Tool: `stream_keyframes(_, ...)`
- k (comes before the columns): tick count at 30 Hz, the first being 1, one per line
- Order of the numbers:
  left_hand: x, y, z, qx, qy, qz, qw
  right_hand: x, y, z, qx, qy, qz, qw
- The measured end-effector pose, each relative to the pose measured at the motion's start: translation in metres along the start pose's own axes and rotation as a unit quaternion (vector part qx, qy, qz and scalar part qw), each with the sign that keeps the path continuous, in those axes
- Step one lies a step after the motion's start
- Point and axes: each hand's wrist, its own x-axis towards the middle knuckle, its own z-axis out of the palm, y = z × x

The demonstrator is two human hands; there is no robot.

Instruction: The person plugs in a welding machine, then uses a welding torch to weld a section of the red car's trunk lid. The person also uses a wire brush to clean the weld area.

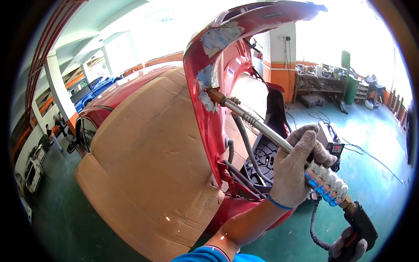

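My gloved left hand (293,168) is wrapped round the steel shaft of a slide-hammer dent puller (271,134). Just behind it on the shaft sits a ridged clear-and-blue sleeve (326,185). Low at the right, my gloved right hand (348,246) grips the tool's black pistol handle (363,225). The copper-coloured tip lies against or very close to a raised red car panel (195,100); I cannot tell if it touches. Around the tip the paint is gone, leaving a bare metal patch (207,78). A second bare patch (220,37) shows higher up.
Brown cardboard (144,144) covers the car's side. A machine with a red display (331,142) stands right of the panel, cables on the green floor. Farther back are a cluttered workbench (321,81), a green bin (351,89), a blue vehicle (91,91) and people (54,133).
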Motion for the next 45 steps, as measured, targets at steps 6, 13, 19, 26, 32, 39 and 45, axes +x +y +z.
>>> stream_keyframes(6, 0.026, 0.044, -0.016, 0.06, -0.045, 0.046, 0.996, -0.001, -0.004, -0.009, 0.008, -0.032, -0.003, 0.999)
stream_keyframes(13, -0.025, -0.025, 0.002, -0.03, -0.051, -0.009, 0.998, -0.022, -0.011, -0.044, 0.001, -0.079, -0.019, 0.997)
stream_keyframes(19, -0.016, -0.007, 0.01, 0.093, 0.021, -0.001, 0.995, -0.025, 0.005, -0.032, -0.027, -0.054, -0.036, 0.998)
stream_keyframes(26, -0.012, 0.009, 0.0, 0.04, 0.047, 0.014, 0.998, -0.012, 0.018, -0.043, -0.043, -0.141, -0.05, 0.988)
stream_keyframes(32, -0.004, 0.016, -0.004, 0.054, 0.03, 0.024, 0.998, -0.002, 0.03, -0.024, -0.001, -0.111, -0.068, 0.992)
stream_keyframes(39, -0.001, 0.017, -0.008, 0.053, 0.032, 0.019, 0.998, -0.002, 0.035, -0.021, -0.022, -0.082, -0.085, 0.993)
stream_keyframes(45, -0.001, 0.02, -0.014, 0.052, 0.006, 0.039, 0.998, -0.003, 0.035, -0.022, -0.015, -0.072, -0.06, 0.995)
